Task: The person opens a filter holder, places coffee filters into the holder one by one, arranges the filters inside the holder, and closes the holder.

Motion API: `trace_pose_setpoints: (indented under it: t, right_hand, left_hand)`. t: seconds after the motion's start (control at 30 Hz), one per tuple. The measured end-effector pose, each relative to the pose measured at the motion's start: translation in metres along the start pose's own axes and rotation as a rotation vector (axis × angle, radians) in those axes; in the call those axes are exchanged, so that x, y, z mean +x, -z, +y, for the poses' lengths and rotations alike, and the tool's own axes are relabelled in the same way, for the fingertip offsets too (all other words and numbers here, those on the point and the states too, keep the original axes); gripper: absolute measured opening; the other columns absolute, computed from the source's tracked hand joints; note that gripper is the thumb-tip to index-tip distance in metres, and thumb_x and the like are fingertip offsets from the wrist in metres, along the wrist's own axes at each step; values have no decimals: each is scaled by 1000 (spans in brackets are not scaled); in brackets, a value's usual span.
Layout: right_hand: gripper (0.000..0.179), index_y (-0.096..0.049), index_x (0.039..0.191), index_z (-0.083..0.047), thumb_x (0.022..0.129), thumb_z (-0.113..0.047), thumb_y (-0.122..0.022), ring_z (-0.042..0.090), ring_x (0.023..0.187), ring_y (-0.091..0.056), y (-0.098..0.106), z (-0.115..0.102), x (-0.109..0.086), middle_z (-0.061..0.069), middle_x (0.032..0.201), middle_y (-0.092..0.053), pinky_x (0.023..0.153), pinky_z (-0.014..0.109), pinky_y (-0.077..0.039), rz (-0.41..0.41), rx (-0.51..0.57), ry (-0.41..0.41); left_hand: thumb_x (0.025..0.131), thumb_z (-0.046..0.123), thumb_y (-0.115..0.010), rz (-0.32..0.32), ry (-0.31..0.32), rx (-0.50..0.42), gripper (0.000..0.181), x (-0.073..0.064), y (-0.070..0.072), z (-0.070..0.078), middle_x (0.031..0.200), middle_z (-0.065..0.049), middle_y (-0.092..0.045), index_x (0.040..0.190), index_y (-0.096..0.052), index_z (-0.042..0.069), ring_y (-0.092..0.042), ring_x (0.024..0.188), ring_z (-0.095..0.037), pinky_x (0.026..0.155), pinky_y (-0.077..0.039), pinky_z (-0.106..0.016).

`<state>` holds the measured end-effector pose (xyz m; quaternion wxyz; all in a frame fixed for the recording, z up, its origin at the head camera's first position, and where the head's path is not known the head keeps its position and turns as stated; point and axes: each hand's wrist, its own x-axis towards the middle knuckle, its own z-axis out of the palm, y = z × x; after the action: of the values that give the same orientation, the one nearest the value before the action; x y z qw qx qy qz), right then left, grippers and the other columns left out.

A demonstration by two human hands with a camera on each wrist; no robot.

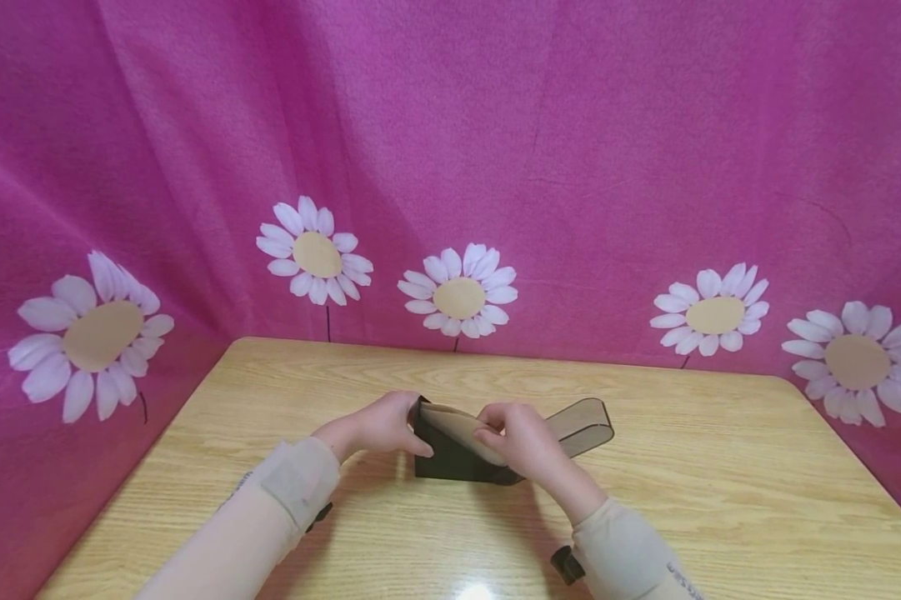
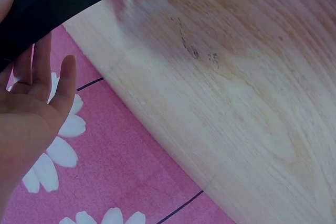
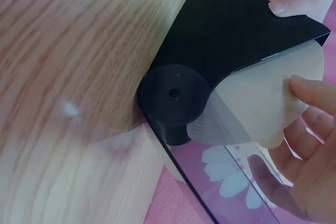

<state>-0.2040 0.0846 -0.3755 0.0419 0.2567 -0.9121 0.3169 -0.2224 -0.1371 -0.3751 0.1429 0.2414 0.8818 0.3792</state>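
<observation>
A black holder [image 1: 450, 457] stands on the table with its clear hinged lid [image 1: 591, 423] swung out to the right. Cream coffee filter papers [image 3: 262, 95] fan out of its open top. My left hand [image 1: 382, 423] grips the holder's left end, thumb on the near face and fingers behind; in the left wrist view the palm and several fingers show below the black case. My right hand [image 1: 523, 440] pinches the papers' upper edge between thumb and fingers. A round black pivot [image 3: 174, 93] joins lid and case in the right wrist view.
The wooden table [image 1: 720, 467] has its back edge against a magenta cloth [image 1: 570, 167] printed with white daisies. The cloth also hangs along the left and right sides. Both wrists carry strapped bands, with a small black device [image 1: 567, 565] under the right one.
</observation>
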Motion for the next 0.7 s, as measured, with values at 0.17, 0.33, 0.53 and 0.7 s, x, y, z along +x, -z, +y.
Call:
trace_pose_setpoints:
  t: [0.17,0.33,0.53,0.7]
  right_hand:
    - [13,-62,71,-12,82,-9,-68,5,59,-41,-3,-1,0,-8,60,-50,55,20,-35,-14,2,-6]
    - [17,-57,67,-12,82,-7,-65,5,56,-37,-6,-1,-1,-10,56,-38,51,19,-31,-35,12,-14]
    - [18,-57,67,-12,82,-8,-66,6,55,-38,-7,-2,-1,-9,55,-38,50,20,-30,-45,7,-21]
    - [17,-59,67,-13,81,-10,-68,6,55,-40,-9,-3,-1,-10,54,-41,50,20,-31,-48,-20,-33]
  left_hand:
    - [71,7,-78,2,8,-5,32,1,0,-1,89,-3,-66,97,-59,3,-55,80,-8,76,-47,-25]
    - [71,6,-78,0,16,-21,33,1,-1,-1,89,-3,-66,98,-60,2,-55,79,-8,76,-47,-25]
    - [71,6,-78,-1,21,-29,33,1,-1,0,89,-3,-66,98,-60,2,-55,79,-8,76,-47,-25]
    - [70,8,-79,5,37,-10,32,1,-1,0,88,-2,-65,95,-59,3,-54,80,-9,76,-46,-25]
